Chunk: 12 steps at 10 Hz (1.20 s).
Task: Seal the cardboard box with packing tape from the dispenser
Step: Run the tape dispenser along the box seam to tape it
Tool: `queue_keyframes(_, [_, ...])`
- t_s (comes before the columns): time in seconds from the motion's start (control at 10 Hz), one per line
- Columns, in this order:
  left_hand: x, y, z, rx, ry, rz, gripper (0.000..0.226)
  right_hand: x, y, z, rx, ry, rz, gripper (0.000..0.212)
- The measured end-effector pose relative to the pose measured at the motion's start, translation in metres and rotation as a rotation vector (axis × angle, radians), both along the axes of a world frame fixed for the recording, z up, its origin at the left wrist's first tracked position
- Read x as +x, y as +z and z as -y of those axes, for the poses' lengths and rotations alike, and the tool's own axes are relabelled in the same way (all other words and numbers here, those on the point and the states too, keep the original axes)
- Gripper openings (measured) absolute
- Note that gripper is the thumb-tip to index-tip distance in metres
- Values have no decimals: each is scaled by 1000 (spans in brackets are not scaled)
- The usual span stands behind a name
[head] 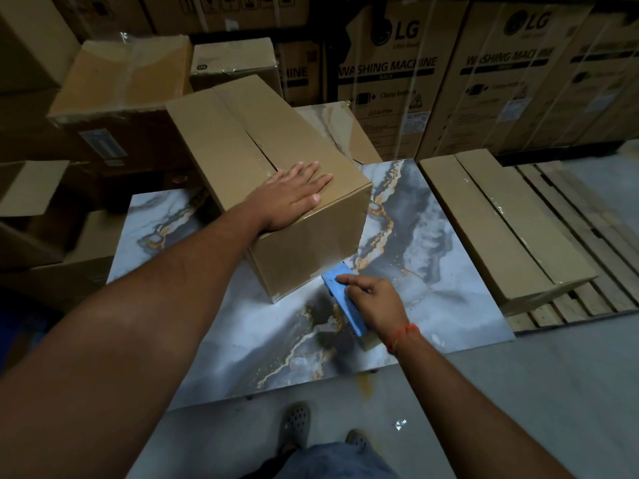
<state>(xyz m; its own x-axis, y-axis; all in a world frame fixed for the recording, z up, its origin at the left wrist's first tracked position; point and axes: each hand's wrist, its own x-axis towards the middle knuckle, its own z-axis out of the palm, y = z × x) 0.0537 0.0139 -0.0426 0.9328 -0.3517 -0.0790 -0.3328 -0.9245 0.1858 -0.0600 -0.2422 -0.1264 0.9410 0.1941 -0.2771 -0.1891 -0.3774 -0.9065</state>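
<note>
Left hand (294, 195) lies flat, fingers spread, pinning the cardboard box (273, 174); right hand (375, 304) grips the blue dispenser (342, 299) low against its side. Best pull upward, taut, along the seam.

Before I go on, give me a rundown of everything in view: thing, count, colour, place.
box: one, brown, on the marble slab, flaps closed, seam untaped
tape dispenser: one, blue, at the box's near side
marble slab: one, grey-white with gold veins, on the floor
flat carton: one, brown, right of the slab on a pallet
pallet: one, wooden, far right
washing machine cartons: at least two, brown, printed, along the back
other boxes: several, brown, back left
left hand: flat on the box top
right hand: gripping the dispenser
feet: two, grey shoes, bottom centre
</note>
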Motion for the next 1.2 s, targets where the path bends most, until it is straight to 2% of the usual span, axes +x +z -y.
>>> queue_keyframes(0.1, [0, 1, 1, 6, 4, 1, 65, 20, 14, -18, -47, -8, -76, 30])
queue_keyframes(0.4, [-1, 0, 1, -3, 8, 6, 59, 50, 26, -41, -155, -11, -134, 23])
queue_keyframes(0.5, [-1, 0, 0, -6, 8, 2, 59, 58, 33, -47, -224, 6, -180, 28])
queue_keyframes(1.0, [-2, 2, 2, -1, 10, 6, 56, 61, 38, -53, -346, 8, -168, 36])
queue_keyframes(1.1, [-3, 2, 2, 7, 7, 8, 57, 57, 53, -53, -586, 238, 1, 40])
queue_keyframes(1.2, [-3, 3, 2, 6, 7, 2, 57, 57, 61, -52, -668, 402, 120, 43])
